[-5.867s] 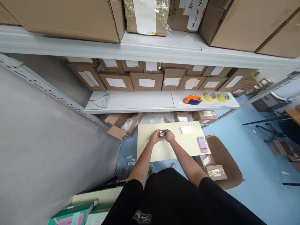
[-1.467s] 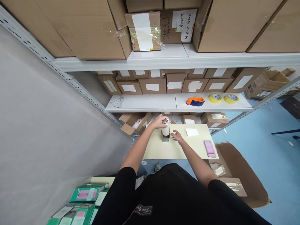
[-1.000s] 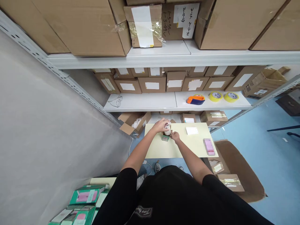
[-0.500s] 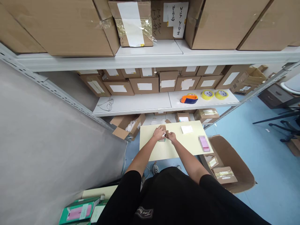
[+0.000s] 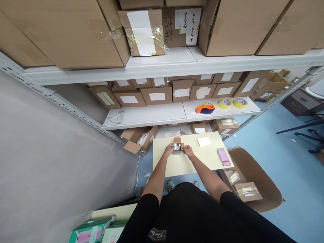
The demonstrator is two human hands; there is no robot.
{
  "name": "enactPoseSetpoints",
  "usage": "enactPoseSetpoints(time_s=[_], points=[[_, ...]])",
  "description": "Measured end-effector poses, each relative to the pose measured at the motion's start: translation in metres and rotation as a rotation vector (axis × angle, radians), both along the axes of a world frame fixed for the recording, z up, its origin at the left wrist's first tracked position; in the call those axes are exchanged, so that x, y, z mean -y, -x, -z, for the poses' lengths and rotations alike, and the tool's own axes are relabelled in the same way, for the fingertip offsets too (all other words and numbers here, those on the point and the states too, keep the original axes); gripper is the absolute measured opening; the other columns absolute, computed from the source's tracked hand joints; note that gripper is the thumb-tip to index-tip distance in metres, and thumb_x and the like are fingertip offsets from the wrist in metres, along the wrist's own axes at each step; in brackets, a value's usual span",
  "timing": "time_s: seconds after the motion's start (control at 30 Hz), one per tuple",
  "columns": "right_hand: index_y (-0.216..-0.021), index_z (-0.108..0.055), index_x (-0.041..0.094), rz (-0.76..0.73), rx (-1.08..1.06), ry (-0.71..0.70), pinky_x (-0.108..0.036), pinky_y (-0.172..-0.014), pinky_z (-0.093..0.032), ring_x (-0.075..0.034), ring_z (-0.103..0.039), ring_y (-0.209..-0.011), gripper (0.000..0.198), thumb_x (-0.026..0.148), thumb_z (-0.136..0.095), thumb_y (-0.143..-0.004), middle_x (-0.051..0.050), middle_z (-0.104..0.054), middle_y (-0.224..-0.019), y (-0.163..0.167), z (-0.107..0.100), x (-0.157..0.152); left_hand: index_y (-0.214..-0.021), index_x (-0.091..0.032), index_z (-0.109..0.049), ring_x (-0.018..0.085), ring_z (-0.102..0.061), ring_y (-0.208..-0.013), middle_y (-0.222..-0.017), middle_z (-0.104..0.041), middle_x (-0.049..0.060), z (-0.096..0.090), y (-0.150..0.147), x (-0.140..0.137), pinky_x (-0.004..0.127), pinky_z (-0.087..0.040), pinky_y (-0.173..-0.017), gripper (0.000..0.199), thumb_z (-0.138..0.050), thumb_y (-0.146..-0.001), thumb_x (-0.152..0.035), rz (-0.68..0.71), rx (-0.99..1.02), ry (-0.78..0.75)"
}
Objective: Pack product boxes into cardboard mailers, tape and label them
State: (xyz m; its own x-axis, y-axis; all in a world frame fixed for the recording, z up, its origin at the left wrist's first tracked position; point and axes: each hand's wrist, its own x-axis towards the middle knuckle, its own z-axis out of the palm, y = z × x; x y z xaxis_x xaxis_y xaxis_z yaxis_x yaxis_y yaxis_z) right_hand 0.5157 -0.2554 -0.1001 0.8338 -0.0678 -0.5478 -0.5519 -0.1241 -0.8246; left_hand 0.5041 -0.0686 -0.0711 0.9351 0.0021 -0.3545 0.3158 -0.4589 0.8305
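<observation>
A small cardboard box (image 5: 177,153) with a greenish front stands on the pale yellow tabletop (image 5: 162,165). Its top is open; the back flap (image 5: 177,139) points up and away, and something white and dark shows inside. My left hand (image 5: 169,150) pinches the left side of the box. On the other side, my right hand (image 5: 188,150) has its fingers closed on the right flap. A flat white box (image 5: 204,141) lies to the right on the tabletop, with a pink item (image 5: 223,157), blurred by pixels, near the right edge.
Behind the table rises a shelf rack (image 5: 146,119) with cartons, yellow tape rolls (image 5: 224,103), an orange-and-blue tape dispenser (image 5: 205,108) and eyeglasses (image 5: 119,117). An open carton (image 5: 132,147) stands left; a large carton (image 5: 268,189) holding smaller boxes stands right.
My left hand has moved off the top of the box to its left side, uncovering the open top and contents. My right hand remains at the right flap. The view has shifted slightly.
</observation>
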Motion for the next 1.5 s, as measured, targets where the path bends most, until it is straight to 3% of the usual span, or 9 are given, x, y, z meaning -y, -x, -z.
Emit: enactPoseSetpoints(time_s=[0.13, 0.3, 0.43, 0.57, 0.7, 1.07, 1.23, 1.4, 1.5], points=[[-0.090, -0.061, 0.023, -0.020, 0.121, 0.041, -0.029, -0.080, -0.057, -0.019, -0.068, -0.084, 0.018, 0.035, -0.068, -0.079, -0.001, -0.071, -0.088, 0.005, 0.001, 0.000, -0.136, -0.021, -0.062, 0.031, -0.066, -0.122, -0.121, -0.074, 0.015, 0.012, 0.000, 0.006, 0.048, -0.050, -0.103, 0.052, -0.063, -0.090, -0.046, -0.097, -0.028, -0.002], [-0.102, -0.073, 0.023, -0.293, 0.350, 0.139, -0.036, -0.107, -0.050, -0.023, -0.066, -0.113, 0.030, 0.022, -0.070, -0.072, -0.005, -0.074, -0.123, 0.012, 0.007, -0.003, -0.138, -0.020, -0.059, 0.030, -0.060, -0.132, -0.138, -0.067, 0.016, 0.015, -0.004, 0.010, 0.045, -0.048, -0.108, 0.053, -0.066, -0.085, -0.028, -0.132, 0.019, 0.036], [-0.109, -0.074, 0.024, -0.245, 0.270, 0.086, -0.038, -0.105, -0.052, -0.025, -0.067, -0.116, 0.039, 0.022, -0.070, -0.070, -0.004, -0.073, -0.130, 0.015, 0.009, 0.004, -0.129, -0.022, -0.064, 0.026, -0.062, -0.127, -0.135, -0.067, 0.012, 0.014, -0.004, 0.011, 0.044, -0.050, -0.107, 0.052, -0.063, -0.077, -0.016, -0.122, 0.087, 0.069], [-0.114, -0.070, 0.026, -0.156, 0.306, -0.007, -0.042, -0.101, -0.056, -0.027, -0.070, -0.113, 0.041, 0.036, -0.071, -0.074, -0.006, -0.072, -0.132, 0.017, 0.011, 0.020, -0.104, -0.021, -0.071, 0.028, -0.056, -0.137, -0.134, -0.067, 0.011, 0.014, 0.006, 0.002, 0.043, -0.046, -0.113, 0.038, -0.067, -0.067, -0.011, 0.006, 0.268, 0.093], [-0.111, -0.068, 0.027, -0.246, 0.362, 0.039, -0.044, -0.098, -0.058, -0.027, -0.071, -0.109, 0.045, 0.045, -0.078, -0.072, -0.006, -0.071, -0.131, 0.014, 0.017, 0.027, -0.099, -0.022, -0.072, 0.031, -0.053, -0.143, -0.147, -0.060, 0.011, 0.015, 0.012, -0.008, 0.044, -0.042, -0.118, 0.041, -0.077, -0.060, -0.009, 0.083, 0.253, 0.055], [-0.103, -0.066, 0.025, -0.326, 0.459, 0.202, -0.040, -0.091, -0.060, -0.021, -0.073, -0.089, 0.024, 0.032, -0.063, -0.080, -0.004, -0.074, -0.112, 0.010, 0.027, 0.015, -0.098, -0.022, -0.075, 0.030, -0.064, -0.129, -0.141, -0.065, 0.009, 0.023, 0.011, 0.001, 0.044, -0.047, -0.114, 0.033, -0.072, -0.069, -0.007, 0.044, 0.250, -0.046], [-0.109, -0.067, 0.026, -0.204, 0.260, 0.158, -0.039, -0.092, -0.058, -0.020, -0.072, -0.087, 0.036, 0.039, -0.073, -0.076, -0.002, -0.076, -0.105, 0.009, 0.036, 0.013, -0.097, -0.021, -0.076, 0.026, -0.071, -0.112, -0.120, -0.076, 0.008, 0.039, 0.016, 0.002, 0.042, -0.052, -0.109, 0.024, -0.075, -0.074, -0.015, -0.078, 0.191, 0.114], [-0.100, -0.070, 0.024, -0.113, 0.084, 0.030, -0.037, -0.084, -0.058, -0.023, -0.071, -0.092, 0.040, 0.057, -0.068, -0.078, -0.003, -0.076, -0.096, 0.011, 0.050, 0.001, -0.130, -0.016, -0.068, 0.030, -0.072, -0.114, -0.120, -0.076, 0.015, 0.062, 0.021, 0.018, 0.046, -0.053, -0.106, 0.057, -0.080, -0.074, -0.021, -0.338, 0.104, 0.287], [-0.094, -0.072, 0.023, -0.119, 0.083, -0.011, -0.035, -0.080, -0.057, -0.023, -0.071, -0.091, 0.043, 0.062, -0.069, -0.076, -0.005, -0.077, -0.093, 0.010, 0.053, -0.012, -0.134, -0.015, -0.067, 0.029, -0.071, -0.118, -0.121, -0.078, 0.013, 0.070, 0.022, 0.019, 0.045, -0.051, -0.110, 0.059, -0.078, -0.076, -0.023, -0.373, 0.093, 0.393]])
